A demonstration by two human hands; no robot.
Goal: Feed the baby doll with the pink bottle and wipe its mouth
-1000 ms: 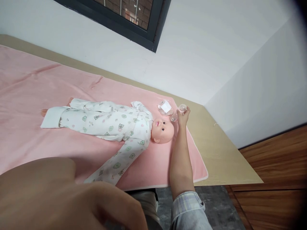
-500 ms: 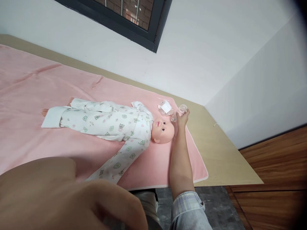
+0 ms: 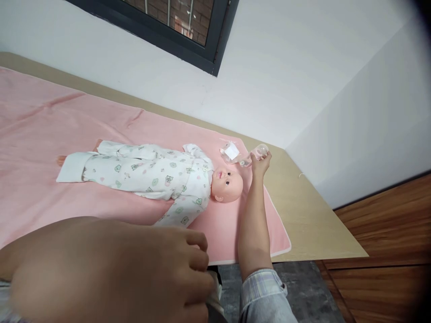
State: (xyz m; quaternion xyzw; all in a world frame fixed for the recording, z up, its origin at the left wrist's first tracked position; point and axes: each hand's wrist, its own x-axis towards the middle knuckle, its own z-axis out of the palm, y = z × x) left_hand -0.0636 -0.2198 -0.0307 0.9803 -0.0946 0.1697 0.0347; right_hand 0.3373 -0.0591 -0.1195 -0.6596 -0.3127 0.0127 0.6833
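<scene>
A baby doll in a white printed sleepsuit lies on its back on a pink blanket, head to the right. My right hand reaches past the doll's head and grips a small clear plastic object just above the blanket's far right corner. A clear plastic packet with a white label lies next to it. My left hand is close to the camera, large and blurred, fingers curled; it covers the doll's near sleeve end, and whether it holds anything is hidden.
The blanket covers a beige table set against a white wall, with a dark window frame above. To the right are a wall corner and a wooden floor. The table's right end is bare.
My right hand has lifted the clear object slightly up and to the right. My left hand has risen and spread further across the lower view, covering more of the doll's sleeve.
</scene>
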